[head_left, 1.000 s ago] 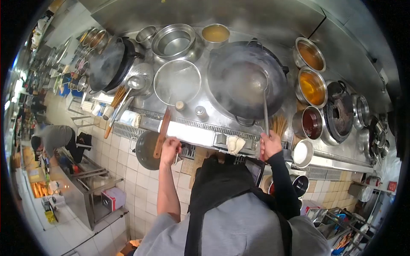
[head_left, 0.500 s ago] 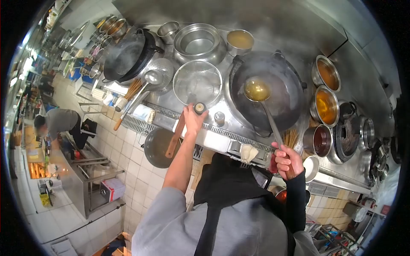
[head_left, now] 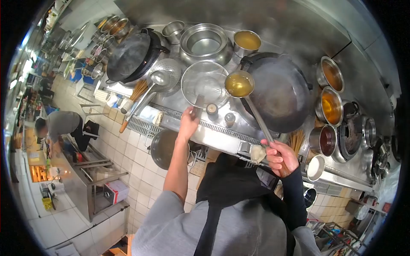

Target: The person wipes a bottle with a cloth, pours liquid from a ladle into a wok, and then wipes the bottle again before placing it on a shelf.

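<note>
While tight around strainer handle (head_left: 198,103) and ladle (head_left: 259,119), left and right hands (head_left: 188,122) (head_left: 282,157), box markings (head_left: 110,194) illegible.

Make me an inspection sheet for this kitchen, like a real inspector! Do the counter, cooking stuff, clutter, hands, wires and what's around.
Surface: shiny steel counter.
Job's things: strainer left of the dark wok; ladle with yellow liquid in its bowl.
Clutter: two bottles near the front edge; cloth beside the right hand.
Hands: left hand grips the strainer's handle; right hand grips the ladle's.
Cables: nothing seen near the wok; too small to tell farther off.
Surroundings: tiled floor; another person bending at left.
</note>
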Available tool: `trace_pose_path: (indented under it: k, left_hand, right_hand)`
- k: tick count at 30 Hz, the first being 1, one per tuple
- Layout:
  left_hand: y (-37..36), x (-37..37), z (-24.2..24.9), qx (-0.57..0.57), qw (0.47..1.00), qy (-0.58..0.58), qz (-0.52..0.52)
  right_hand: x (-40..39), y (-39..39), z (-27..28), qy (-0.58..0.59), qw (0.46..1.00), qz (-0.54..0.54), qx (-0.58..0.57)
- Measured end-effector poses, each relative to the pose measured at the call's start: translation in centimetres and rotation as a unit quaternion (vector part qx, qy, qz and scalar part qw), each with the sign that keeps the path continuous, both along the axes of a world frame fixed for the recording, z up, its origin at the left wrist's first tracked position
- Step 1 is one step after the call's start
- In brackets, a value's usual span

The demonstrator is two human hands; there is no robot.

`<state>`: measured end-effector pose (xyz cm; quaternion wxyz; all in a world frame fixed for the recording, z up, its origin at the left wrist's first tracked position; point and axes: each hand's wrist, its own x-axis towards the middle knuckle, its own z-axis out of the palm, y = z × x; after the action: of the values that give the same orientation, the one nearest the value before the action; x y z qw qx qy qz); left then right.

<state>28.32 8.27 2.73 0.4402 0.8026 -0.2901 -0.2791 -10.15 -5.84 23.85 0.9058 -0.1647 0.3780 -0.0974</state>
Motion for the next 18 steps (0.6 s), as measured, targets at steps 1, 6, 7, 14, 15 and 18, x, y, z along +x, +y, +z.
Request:
trace_pose_path:
  k: [1, 6, 7, 14, 15, 18]
  left_hand:
    - [1.3, -0.7, 0.7, -0.009, 0.999, 0.031, 0.041]
    - [7.3, -2.2, 1.7, 0.002, 0.989, 0.072, 0.127]
    - [8.2, -2.3, 1.3, -0.015, 0.985, 0.092, 0.148]
    - [10.8, -1.3, -1.1, -0.062, 0.973, 0.133, 0.180]
    - [10.7, -1.3, -0.9, -0.066, 0.972, 0.133, 0.181]
    - [10.3, -1.2, -0.5, -0.078, 0.970, 0.135, 0.185]
  right_hand:
    - [0.3, 0.2, 0.1, 0.007, 1.000, 0.008, 0.000]
    - [1.5, 1.5, 0.6, 0.047, 0.997, 0.055, -0.040]
    - [1.7, 1.8, 0.7, 0.056, 0.995, 0.063, -0.046]
    - [1.8, 3.4, 1.6, 0.099, 0.985, 0.101, -0.096]
    - [1.8, 3.6, 1.7, 0.102, 0.984, 0.104, -0.105]
    - [1.9, 4.0, 1.8, 0.121, 0.978, 0.111, -0.126]
